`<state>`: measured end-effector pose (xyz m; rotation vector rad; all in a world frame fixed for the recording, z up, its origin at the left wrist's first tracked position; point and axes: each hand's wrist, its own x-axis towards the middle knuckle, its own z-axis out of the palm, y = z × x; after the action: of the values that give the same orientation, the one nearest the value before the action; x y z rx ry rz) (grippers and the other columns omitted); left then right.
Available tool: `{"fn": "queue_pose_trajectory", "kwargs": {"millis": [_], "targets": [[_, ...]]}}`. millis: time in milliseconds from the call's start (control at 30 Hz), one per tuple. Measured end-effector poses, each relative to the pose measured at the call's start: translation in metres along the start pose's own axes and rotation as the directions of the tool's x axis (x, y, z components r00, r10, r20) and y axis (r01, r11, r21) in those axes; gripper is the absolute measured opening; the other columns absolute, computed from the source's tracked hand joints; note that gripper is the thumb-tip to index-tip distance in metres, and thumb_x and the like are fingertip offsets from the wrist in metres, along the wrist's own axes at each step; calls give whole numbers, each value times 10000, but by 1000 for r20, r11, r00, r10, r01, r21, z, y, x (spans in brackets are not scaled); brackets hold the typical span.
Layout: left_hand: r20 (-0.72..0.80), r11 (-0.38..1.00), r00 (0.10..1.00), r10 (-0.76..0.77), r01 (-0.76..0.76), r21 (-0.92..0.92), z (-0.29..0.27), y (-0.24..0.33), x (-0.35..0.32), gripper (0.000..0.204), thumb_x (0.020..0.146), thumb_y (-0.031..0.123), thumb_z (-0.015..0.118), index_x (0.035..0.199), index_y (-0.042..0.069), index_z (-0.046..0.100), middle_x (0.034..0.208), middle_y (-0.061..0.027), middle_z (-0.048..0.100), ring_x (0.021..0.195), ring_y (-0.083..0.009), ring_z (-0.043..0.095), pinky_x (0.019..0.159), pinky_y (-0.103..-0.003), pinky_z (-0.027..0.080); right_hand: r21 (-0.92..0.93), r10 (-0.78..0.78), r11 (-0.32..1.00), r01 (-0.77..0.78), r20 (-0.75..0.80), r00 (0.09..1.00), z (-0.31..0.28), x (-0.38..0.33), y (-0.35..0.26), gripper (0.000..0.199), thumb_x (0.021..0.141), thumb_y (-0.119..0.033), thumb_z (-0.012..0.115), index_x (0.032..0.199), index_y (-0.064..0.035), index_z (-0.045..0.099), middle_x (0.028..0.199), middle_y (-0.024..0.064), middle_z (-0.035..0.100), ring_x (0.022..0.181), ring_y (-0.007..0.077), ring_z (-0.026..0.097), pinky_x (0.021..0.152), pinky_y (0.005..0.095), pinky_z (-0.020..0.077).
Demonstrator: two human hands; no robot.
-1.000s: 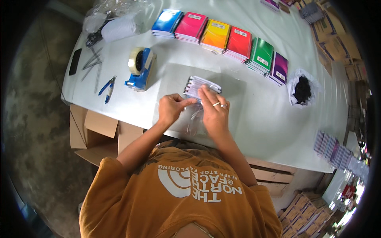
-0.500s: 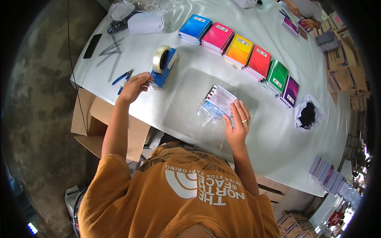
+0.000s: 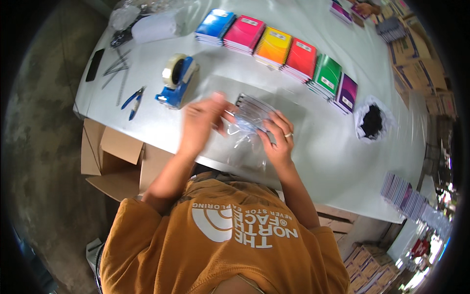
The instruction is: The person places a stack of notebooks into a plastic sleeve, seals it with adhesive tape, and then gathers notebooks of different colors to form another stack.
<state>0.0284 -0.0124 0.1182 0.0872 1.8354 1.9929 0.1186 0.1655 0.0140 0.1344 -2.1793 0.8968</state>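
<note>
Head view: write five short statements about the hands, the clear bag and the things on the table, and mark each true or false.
1. Both the left hand and the right hand are on the clear plastic bag. True.
2. The blue tape dispenser stands right of the bag. False: it stands left of it.
3. The notebook stacks form a row. True.
4. The right hand wears no ring. False: a ring shows on one finger.
5. The blue-handled pliers are in the left hand. False: they lie on the table.

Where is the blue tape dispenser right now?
The blue tape dispenser stands on the white table, just beyond the left hand, beside the blue pliers.
</note>
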Motion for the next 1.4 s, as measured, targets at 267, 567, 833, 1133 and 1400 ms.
{"fn": "queue_pose_trajectory", "kwargs": {"millis": [267,567,833,1133,1400], "targets": [[43,896,921,-387,364,255,43,-51,-14,438,830,417,665,650,21,611,554,-28,544,435,-67,450,398,-199,333,39,154,986,-162,163,975,-10,-2,-9,625,633,22,732,1216,-55,518,1220,94,524,1105,291,519,930,392,398],[-1,496,957,292,-151,855,21,-129,1,295,718,321,748,686,52,631,641,-95,643,523,-247,594,500,-353,456,-368,236,927,-76,410,881,-20,55,-39,749,648,-314,758,1273,-24,464,1271,168,457,1219,353,393,1013,447,299],[309,963,934,-182,233,-134,-16,-136,-2,722,741,353,741,1294,18,422,1147,-97,566,1001,-213,554,862,-357,448,573,483,423,-702,513,710,-4,42,6,807,660,-215,808,1303,-6,366,1170,130,555,1108,240,515,957,356,394],[605,323,660,445,-749,579,-14,-33,42,416,857,173,602,1256,71,542,1268,-109,535,1177,-242,470,1025,-409,303,451,155,807,-382,461,873,1,43,16,611,829,-213,660,1363,-58,405,1392,132,415,1317,251,339,1100,380,205],[175,833,882,438,-471,291,-54,-53,33,791,918,625,126,1456,45,151,1472,-169,260,1369,-287,232,1108,-407,162,477,253,784,-398,341,905,2,11,21,1035,670,-411,798,1419,10,223,1439,150,328,1350,262,281,1095,369,231]]}}
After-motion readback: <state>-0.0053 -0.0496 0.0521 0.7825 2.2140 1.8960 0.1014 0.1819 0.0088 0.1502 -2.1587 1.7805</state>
